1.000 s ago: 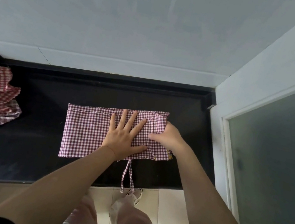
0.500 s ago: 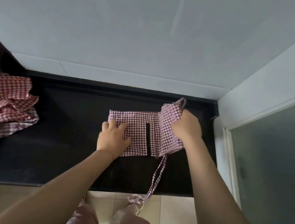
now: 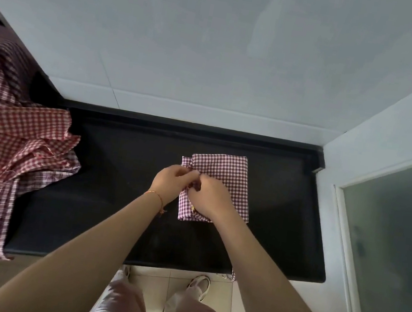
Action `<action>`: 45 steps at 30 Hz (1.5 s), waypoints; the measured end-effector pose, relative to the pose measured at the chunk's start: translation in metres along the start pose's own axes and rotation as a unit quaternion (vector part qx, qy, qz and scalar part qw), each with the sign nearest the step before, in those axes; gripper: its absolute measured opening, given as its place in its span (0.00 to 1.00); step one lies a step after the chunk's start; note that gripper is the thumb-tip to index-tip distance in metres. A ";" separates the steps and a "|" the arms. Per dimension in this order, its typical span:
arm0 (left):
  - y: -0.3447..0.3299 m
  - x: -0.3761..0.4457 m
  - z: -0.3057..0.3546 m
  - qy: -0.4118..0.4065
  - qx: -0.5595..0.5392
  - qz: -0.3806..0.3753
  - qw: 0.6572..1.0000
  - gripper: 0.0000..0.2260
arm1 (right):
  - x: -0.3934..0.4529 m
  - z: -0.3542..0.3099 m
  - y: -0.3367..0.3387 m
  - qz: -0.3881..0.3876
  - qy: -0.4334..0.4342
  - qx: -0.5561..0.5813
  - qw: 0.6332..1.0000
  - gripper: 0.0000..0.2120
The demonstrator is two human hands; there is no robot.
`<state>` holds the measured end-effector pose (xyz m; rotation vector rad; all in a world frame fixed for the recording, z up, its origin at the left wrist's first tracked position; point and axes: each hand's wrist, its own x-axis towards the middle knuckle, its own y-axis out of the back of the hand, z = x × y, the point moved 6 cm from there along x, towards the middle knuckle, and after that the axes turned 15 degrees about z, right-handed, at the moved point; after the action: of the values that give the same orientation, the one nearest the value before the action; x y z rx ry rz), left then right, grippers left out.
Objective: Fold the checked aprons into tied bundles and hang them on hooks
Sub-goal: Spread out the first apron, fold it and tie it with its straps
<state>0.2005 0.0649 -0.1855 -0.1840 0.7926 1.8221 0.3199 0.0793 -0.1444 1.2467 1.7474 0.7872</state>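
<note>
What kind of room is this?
Probably a kitchen or laundry corner at home: a black stone counter against a tiled wall, a frosted glass door, and checked aprons piled for folding.

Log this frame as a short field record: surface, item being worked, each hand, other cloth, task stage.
surface: black counter against a pale wall
item: folded checked apron, lying flat on the counter, right of centre
left hand: left hand pinches cloth at the apron's left edge
right hand: right hand rests on the apron, fingers curled at the same edge
other cloth: pile of checked aprons, unfolded, at the counter's left end
stage: folded, tie not visible; no hooks in view
</note>
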 end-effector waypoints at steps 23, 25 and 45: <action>-0.031 -0.039 0.056 -0.470 0.256 0.141 0.833 0.12 | 0.017 0.077 -0.028 0.115 0.110 -0.196 0.967 0.34; -0.060 -0.044 0.052 -0.477 0.324 0.037 0.816 0.20 | 0.015 0.080 -0.031 0.104 0.120 -0.222 0.962 0.40; -0.067 -0.007 -0.010 -0.349 0.505 -0.030 0.789 0.49 | 0.019 0.122 0.011 0.029 -0.333 0.209 0.919 0.34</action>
<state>0.2602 0.0662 -0.2187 1.0870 1.0614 1.0345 0.4301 0.1037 -0.1964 1.6146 1.3359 -0.0251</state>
